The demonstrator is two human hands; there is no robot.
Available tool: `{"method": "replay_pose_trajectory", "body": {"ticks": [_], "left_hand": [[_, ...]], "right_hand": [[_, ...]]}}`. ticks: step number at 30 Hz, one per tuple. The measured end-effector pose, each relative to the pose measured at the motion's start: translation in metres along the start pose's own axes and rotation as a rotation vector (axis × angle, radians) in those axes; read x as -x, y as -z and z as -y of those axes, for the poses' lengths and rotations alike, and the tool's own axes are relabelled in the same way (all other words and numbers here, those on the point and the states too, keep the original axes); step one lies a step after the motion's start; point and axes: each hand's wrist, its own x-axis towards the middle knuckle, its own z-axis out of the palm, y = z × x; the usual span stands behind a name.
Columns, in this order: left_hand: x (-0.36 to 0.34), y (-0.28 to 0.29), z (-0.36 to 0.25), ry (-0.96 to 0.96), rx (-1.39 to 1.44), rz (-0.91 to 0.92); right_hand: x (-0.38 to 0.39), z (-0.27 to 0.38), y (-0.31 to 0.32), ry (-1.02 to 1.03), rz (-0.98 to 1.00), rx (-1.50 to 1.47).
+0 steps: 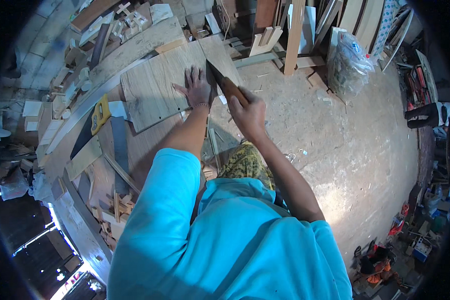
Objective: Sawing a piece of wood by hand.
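A wide wooden board [150,90] lies on the workbench and juts past its right edge. Flat on the board, fingers spread, rests my left hand [197,89]. My right hand [250,114] is closed round the brown wooden handle of a handsaw [230,90]. The saw's dark blade runs forward and left into a cut in the board, just right of my left hand. Right of the blade, a narrower strip of the board [220,54] reaches toward the far end. Where the blade's teeth meet the wood is too small to make out.
On the bench to the left lies a second saw with a yellow handle [101,114]. Wood offcuts [130,20] are heaped at the far left. Planks [294,40] lean at the back beside a clear plastic bag [351,65]. Wood scraps dot the concrete floor [345,150].
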Motion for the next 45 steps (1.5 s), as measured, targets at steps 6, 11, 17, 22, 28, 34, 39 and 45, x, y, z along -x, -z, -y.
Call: {"method": "replay_pose_trajectory", "body": {"ticks": [6, 11, 17, 22, 28, 34, 39, 45], "left_hand": [[-0.005, -0.020, 0.015, -0.082, -0.970, -0.174], [0.000, -0.017, 0.010, -0.019, 0.057, -0.031], [-0.007, -0.030, 0.020, -0.049, 0.180, -0.172], [-0.007, -0.038, 0.021, -0.050, 0.017, -0.170], [0.003, -0.005, 0.011, 0.008, -0.164, -0.072], [0.017, 0.000, 0.022, 0.038, -0.106, -0.109], [0.031, 0.002, 0.046, 0.091, -0.130, -0.066], [0.015, -0.010, 0.058, 0.109, -0.123, -0.178]], "right_hand": [[0.024, 0.025, -0.001, 0.073, -0.010, 0.121], [0.069, 0.043, 0.043, 0.028, 0.017, 0.078], [0.024, 0.029, 0.018, 0.000, 0.053, 0.118], [0.008, 0.009, -0.004, 0.012, -0.006, 0.081], [0.023, -0.001, 0.006, 0.124, 0.011, -0.016], [0.031, 0.007, 0.012, 0.006, 0.207, -0.011], [0.036, 0.010, 0.005, 0.264, 0.137, -0.064], [0.022, 0.016, -0.005, 0.046, 0.290, -0.019]]}}
